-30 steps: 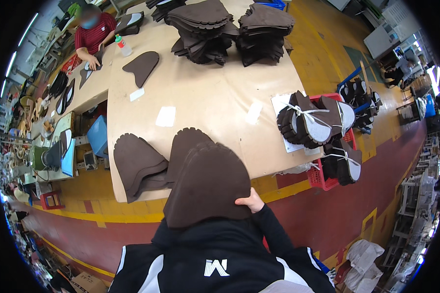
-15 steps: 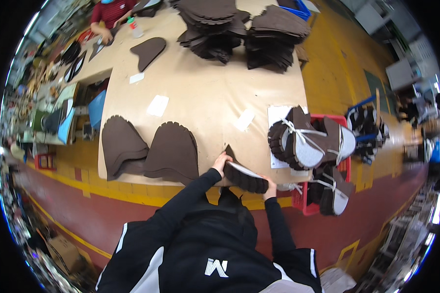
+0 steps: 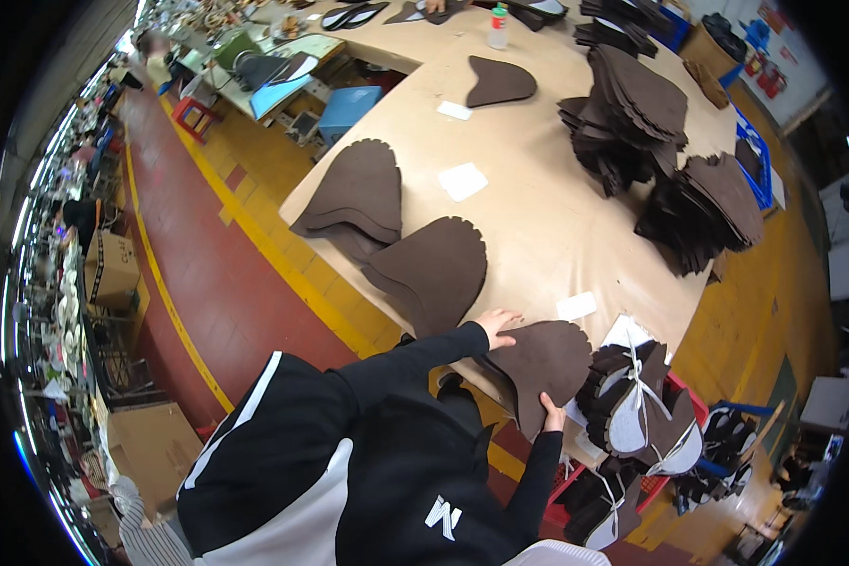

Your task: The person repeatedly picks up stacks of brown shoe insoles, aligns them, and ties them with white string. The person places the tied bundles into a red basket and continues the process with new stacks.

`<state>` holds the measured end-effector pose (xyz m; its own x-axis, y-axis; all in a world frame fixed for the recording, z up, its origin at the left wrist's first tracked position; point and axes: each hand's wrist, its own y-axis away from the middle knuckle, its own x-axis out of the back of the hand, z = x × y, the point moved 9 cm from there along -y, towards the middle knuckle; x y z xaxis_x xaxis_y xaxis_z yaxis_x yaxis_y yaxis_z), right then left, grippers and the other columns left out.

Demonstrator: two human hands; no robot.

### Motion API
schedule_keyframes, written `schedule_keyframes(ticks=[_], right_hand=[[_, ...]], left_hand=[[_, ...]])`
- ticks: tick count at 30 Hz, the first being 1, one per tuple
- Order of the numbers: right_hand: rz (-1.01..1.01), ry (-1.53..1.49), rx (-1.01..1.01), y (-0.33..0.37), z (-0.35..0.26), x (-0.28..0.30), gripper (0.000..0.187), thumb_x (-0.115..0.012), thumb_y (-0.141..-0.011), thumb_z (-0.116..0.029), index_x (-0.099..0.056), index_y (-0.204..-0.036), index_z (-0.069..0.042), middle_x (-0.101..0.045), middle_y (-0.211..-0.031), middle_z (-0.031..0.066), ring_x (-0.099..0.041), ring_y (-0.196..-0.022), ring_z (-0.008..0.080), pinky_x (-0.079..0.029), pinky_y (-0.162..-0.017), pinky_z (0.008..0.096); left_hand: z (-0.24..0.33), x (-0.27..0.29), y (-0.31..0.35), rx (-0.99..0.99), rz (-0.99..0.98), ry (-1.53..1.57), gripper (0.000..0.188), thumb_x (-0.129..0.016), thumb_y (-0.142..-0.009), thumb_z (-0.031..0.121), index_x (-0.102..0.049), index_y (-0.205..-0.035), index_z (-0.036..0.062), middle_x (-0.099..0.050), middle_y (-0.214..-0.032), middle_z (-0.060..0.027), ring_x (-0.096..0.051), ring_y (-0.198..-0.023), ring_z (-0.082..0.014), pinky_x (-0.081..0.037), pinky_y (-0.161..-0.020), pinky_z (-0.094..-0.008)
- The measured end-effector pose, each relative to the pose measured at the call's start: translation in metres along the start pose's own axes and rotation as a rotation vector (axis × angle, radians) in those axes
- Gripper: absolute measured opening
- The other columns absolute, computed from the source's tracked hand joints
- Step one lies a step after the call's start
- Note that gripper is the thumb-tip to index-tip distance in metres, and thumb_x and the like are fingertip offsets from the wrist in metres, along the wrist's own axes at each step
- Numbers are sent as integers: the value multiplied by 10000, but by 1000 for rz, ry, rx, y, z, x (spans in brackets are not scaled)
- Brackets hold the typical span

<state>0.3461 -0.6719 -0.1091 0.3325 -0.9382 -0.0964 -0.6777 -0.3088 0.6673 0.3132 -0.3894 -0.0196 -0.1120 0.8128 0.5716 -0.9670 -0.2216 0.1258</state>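
A dark brown cut piece [image 3: 549, 357], scalloped along one edge and apparently a stack, lies broad face up at the table's near edge. My right hand [image 3: 553, 415] grips its near right edge, with the thumb on top and the other fingers hidden beneath. At its far left side is my left hand [image 3: 496, 327], fingers apart, touching or just beside the edge. Left of my hands rest two similar brown stacks, the nearer [image 3: 436, 274] and the farther [image 3: 360, 193]. Right beside my right hand are tied bundles of brown pieces [image 3: 632, 401] with pale grey parts and white strings.
A red crate [image 3: 653, 486] stands under the tied bundles at the table's right edge. Tall brown stacks [image 3: 632, 104] occupy the far right of the table [image 3: 528, 189]. White paper slips [image 3: 463, 181], a bottle [image 3: 498, 26] and a single brown piece [image 3: 500, 81] lie farther off.
The brown stack was tilted on edge between both hands; now its broad face is up. My left hand has loosened with fingers spread. The whole view has turned left.
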Motion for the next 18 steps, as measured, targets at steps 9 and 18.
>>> schedule_keyframes(ticks=[9, 18], right_hand=[[607, 1009, 213, 17, -53, 13, 634, -782, -687, -194, -502, -1204, 43, -583, -1146, 190, -564, -1030, 330, -422, -931, 382], [-100, 220, 689, -20, -190, -324, 220, -607, -866, -68, -603, -1064, 29, -641, -977, 87, -591, -920, 154, -456, -851, 267]], left_hand=[[-79, 218, 77, 238, 424, 394, 326, -649, -849, 167, -581, -1144, 45, -645, -1053, -88, -612, -980, -152, -484, -868, -295], [-350, 395, 146, 700, 825, 165, 641, -722, -761, 381, -507, -1272, 59, -558, -1236, -171, -523, -1163, -243, -411, -984, -349]])
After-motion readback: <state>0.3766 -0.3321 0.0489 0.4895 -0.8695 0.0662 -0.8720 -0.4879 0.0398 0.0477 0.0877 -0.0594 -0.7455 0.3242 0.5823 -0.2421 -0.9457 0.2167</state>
